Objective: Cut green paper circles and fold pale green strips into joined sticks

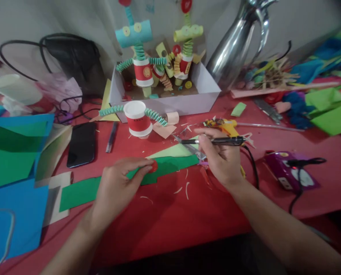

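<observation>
Between thumb and fingertips, my left hand [120, 183] pinches a small red disc [154, 166]. Beneath the disc lies a long green paper strip [176, 163] on the red table. My right hand [220, 160] grips a black pen [226, 141], its tip pointing left. Scissors [200, 154] lie under and beside that hand, partly hidden by it. Behind the green strip stands a red and white paper cup [138, 118] with folded green paper arms [156, 115] on both sides. Next to it are a peach paper roll [172, 117] and a pale green paper piece [174, 150].
A white box [170, 104] holds finished cup figures [143, 72]. Behind it stands a steel jug [230, 46]. A yellow glue gun [227, 126] and purple power box [290, 170] with cords are right. A phone [81, 145], marker [111, 137] and blue sheets [13, 221] lie left.
</observation>
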Available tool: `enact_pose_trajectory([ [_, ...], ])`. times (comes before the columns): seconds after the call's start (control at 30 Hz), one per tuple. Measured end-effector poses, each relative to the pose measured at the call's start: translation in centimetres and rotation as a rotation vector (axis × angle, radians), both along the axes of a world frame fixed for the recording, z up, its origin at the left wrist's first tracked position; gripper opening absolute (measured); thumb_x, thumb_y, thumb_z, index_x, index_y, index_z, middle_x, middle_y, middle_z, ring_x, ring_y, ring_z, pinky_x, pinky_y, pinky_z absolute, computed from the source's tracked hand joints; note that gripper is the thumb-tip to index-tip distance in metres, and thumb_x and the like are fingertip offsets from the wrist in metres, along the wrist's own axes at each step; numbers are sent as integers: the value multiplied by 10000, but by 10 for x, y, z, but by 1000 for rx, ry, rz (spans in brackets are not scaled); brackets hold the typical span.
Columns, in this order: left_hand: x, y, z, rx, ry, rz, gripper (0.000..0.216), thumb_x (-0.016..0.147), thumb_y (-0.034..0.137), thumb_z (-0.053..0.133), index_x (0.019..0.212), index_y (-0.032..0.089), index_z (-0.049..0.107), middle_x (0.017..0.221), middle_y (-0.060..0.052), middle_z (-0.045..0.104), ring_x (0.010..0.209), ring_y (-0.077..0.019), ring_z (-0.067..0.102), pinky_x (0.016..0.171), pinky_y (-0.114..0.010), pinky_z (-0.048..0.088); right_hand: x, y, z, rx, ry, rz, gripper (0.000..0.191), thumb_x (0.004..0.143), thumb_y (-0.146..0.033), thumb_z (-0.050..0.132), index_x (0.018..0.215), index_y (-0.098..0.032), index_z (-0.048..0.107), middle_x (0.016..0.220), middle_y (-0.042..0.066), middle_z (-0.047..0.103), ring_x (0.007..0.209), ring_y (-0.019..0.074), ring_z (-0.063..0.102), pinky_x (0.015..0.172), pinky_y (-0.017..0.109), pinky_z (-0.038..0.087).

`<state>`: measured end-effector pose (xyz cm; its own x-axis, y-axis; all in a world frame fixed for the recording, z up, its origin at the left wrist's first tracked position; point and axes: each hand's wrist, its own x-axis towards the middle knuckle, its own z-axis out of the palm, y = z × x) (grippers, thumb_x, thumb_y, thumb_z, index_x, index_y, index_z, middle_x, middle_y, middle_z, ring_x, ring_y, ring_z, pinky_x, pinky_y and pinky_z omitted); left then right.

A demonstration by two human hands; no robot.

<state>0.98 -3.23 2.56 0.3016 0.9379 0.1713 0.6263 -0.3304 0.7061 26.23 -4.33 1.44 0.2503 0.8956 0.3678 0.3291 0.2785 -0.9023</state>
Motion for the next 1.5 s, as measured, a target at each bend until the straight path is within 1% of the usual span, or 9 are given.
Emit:
enact_pose_trajectory([
  [0.17, 3, -3, -15, 41, -64, -39, 179, 906, 303, 621, 1003, 267, 767, 1048, -8, 777, 999, -206, 723, 940, -387, 581, -2, -2, -2, -97, 71, 103, 231, 938, -377, 602, 1000, -191, 723, 791, 27, 713, 744, 156, 676, 582, 263, 493],
  [0.3, 8, -3, -22, 69, -58, -74, 167, 905, 269, 624, 991, 270, 768, 1043, -6, 778, 1004, -202, 724, 943, -388, 581, -9, -1, -5, -200, 234, 229, 218, 935, -374, 596, 975, -196, 715, 807, 19, 707, 755, 152, 678, 599, 257, 519],
  [0.43, 13, -2, -25, 104, -47, -118, 156, 904, 258, 625, 966, 270, 767, 1024, -6, 781, 996, -201, 725, 926, -382, 584, -13, -2, -7, -273, 222, 294, 141, 917, -330, 615, 949, -208, 678, 791, -13, 641, 722, 122, 610, 606, 243, 480],
  [0.67, 14, -1, -28, 153, 17, -54, 142, 868, 255, 662, 1000, 242, 713, 1017, -21, 770, 959, -189, 719, 918, -355, 564, -14, -2, -7, -328, 257, 281, 79, 881, -265, 632, 921, -202, 606, 774, -35, 568, 665, 100, 508, 591, 239, 406],
  [0.8, 13, 1, -32, 82, 70, 36, 302, 831, 296, 696, 1121, 228, 641, 1052, -36, 748, 889, -181, 699, 818, -332, 572, -15, -1, -5, -340, 277, 304, 76, 879, -256, 624, 916, -196, 594, 752, -39, 556, 642, 98, 493, 574, 240, 386],
  [0.87, 13, 3, -32, 28, 79, 16, 350, 819, 296, 704, 1155, 225, 639, 1060, -43, 749, 882, -186, 699, 804, -336, 576, -16, -1, -5, -346, 281, 325, 70, 880, -253, 618, 910, -195, 593, 745, -40, 547, 642, 98, 487, 570, 239, 378],
  [1.07, 14, 7, -27, -7, 4, -71, 223, 858, 308, 660, 1059, 230, 720, 1075, -57, 747, 995, -215, 695, 944, -399, 549, -17, -1, -6, -382, 267, 341, 43, 882, -239, 607, 901, -203, 593, 738, -41, 524, 632, 100, 457, 564, 246, 363],
  [1.27, 9, 9, -30, -23, 61, -57, 260, 812, 322, 721, 1057, 238, 711, 1050, -47, 751, 924, -215, 690, 846, -375, 566, -17, -1, -4, -390, 245, 349, 20, 885, -223, 597, 887, -205, 590, 722, -52, 513, 615, 97, 441, 560, 252, 355],
  [1.5, 12, 7, -29, -59, 17, -4, 277, 788, 267, 727, 1063, 248, 704, 1020, -38, 738, 891, -204, 671, 815, -357, 556, -17, -1, -6, -385, 227, 340, 58, 885, -261, 605, 899, -205, 600, 750, -39, 543, 633, 104, 470, 574, 253, 371],
])
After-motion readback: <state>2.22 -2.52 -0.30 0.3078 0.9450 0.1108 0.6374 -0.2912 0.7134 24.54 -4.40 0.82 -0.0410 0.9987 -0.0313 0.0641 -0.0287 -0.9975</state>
